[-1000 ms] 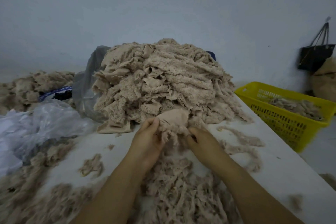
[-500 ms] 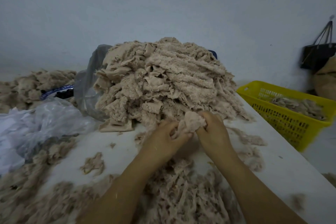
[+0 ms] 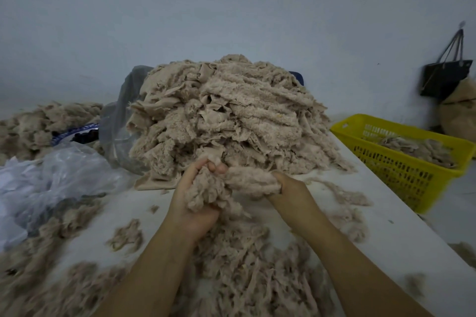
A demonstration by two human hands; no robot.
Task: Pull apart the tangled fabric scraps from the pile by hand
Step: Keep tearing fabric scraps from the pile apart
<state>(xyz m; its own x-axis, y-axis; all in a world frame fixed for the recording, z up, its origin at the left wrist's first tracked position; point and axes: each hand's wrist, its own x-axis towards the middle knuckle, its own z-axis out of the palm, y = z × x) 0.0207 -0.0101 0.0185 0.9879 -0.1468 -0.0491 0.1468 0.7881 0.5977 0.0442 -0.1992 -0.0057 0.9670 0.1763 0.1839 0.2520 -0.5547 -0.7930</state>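
Left grip (image 3: 184, 197) curls around one end of a beige clump (image 3: 247, 181) of scraps. Right grip (image 3: 293, 190) clenches the other end. The clump stretches between them, touching the pile (image 3: 226, 110) on the counter (image 3: 386, 239), above loose shreds (image 3: 244, 265).

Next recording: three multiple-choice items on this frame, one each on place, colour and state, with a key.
1. Where is the yellow perforated plastic basket?
A. under the table
B. beside the white table's right edge
C. at its left end
2. What colour is the strap-handled bag hanging on the wall?
A. black
B. red
C. white
3. What are the left hand and right hand doing?
A. lying flat
B. only the left holds fabric
C. both grip one fluffy beige fabric clump
Key: 1 B, it sits off that edge; 2 A, dark against pale paint; 3 C, fingers of both curl round it.
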